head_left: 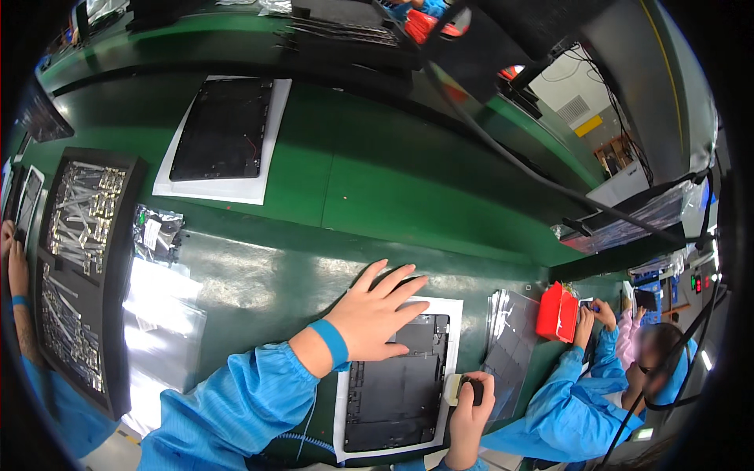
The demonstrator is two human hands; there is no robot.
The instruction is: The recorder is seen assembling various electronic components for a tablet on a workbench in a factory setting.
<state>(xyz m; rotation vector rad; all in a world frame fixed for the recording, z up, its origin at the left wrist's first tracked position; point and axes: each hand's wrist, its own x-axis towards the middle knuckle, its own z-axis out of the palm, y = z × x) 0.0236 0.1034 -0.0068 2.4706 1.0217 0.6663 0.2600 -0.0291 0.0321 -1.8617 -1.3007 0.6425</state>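
So the black tablet-style housing panel point(397, 400) sits around 6 o'clock in the view, on a white sheet point(454, 330) over the green bench point(487, 275). For this bit I'd keep the panel braced and the small black-handled tool point(473, 390) level at its 3 o'clock edge, going light to avoid scuffs. Left hand point(381, 314) is wide open at the panel's 12 o'clock end, palm down, fingers splayed, gripping nothing; can't tell how hard it presses. Right hand point(469, 420) is curled round the tool at 4. Further out: clear film sheets point(509, 337) and a red box point(558, 312) at 2, divided black tray point(118, 275) of ribbon cables point(82, 204) at 10, second black panel point(224, 129) at 11
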